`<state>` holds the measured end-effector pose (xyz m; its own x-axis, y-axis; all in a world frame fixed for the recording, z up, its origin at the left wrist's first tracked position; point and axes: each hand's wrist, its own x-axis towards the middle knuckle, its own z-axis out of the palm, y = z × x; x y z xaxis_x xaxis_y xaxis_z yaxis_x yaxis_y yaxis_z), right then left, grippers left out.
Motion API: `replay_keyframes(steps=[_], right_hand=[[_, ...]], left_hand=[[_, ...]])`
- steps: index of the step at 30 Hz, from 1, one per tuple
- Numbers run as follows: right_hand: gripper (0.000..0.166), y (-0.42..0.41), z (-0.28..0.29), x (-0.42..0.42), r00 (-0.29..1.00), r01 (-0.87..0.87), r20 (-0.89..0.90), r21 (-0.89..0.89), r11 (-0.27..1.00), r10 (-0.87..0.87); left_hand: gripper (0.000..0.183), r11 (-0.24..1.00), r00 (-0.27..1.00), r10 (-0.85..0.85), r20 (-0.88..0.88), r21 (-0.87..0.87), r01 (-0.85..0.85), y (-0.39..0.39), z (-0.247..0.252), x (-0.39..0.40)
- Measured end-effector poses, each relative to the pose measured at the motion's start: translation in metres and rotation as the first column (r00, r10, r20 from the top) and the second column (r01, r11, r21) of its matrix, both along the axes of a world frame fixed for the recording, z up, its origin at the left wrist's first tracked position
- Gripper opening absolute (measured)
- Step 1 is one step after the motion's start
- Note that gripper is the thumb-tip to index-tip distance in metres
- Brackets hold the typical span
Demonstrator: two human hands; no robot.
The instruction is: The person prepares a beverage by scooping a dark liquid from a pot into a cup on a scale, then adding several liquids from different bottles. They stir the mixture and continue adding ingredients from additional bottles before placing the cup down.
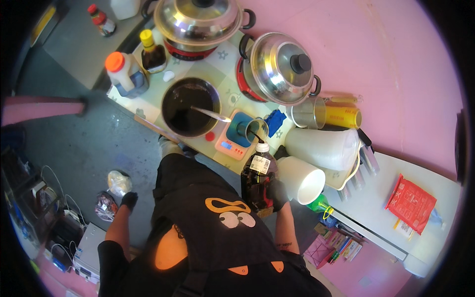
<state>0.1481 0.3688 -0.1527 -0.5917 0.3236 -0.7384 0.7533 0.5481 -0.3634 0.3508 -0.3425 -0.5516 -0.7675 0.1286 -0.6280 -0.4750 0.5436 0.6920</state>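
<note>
My right hand (278, 193), in a dark glove, grips a large plastic bottle (259, 182) of dark liquid, tilted towards a clear cup (256, 130). A thin dark stream runs from its white neck into the cup. The cup rests on the pink kitchen scale (233, 143). My left hand (129, 201), also dark-gloved, hangs low at the left, away from the table; whether it holds anything is hard to see. A pot of dark liquid (185, 115) with a metal spoon (210, 113) stands left of the scale. A red cap (210, 136) lies between them.
Two lidded steel pots (200, 22) (276, 68) stand on red cookers at the back. An orange-capped jug (128, 76) and yellow-capped bottle (153, 55) stand at left. White cups (302, 182), a blue cloth (275, 122) and a red packet (411, 204) are at right.
</note>
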Motion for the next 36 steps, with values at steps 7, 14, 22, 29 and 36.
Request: replay_keyframes(steps=[7,14,22,29,36], right_hand=[[0.044,0.008,-0.009,0.008,1.0,0.015,0.0,-0.006,1.0,-0.015],[0.041,-0.012,0.017,-0.01,0.911,0.41,0.077,-0.072,0.909,-0.404],[0.049,-0.018,0.024,-0.013,0.884,0.466,0.02,-0.116,0.877,-0.467],[0.037,-0.023,0.033,-0.017,0.809,0.582,0.059,-0.221,0.782,-0.585],[0.033,-0.004,0.003,0.0,0.827,0.542,-0.022,-0.237,0.806,-0.562]], left_hand=[[0.013,0.989,0.99,-0.133,0.037,-0.058,0.135,-0.002,0.013,-0.01],[0.013,0.99,0.99,-0.13,-0.054,0.044,0.133,-0.014,0.011,-0.018],[0.013,0.971,0.976,-0.2,0.082,-0.116,0.209,-0.009,0.014,-0.028],[0.014,0.909,0.936,-0.229,0.266,-0.287,0.304,-0.002,0.016,-0.04],[0.014,0.988,0.964,-0.077,0.256,-0.114,0.109,-0.001,0.035,-0.061]])
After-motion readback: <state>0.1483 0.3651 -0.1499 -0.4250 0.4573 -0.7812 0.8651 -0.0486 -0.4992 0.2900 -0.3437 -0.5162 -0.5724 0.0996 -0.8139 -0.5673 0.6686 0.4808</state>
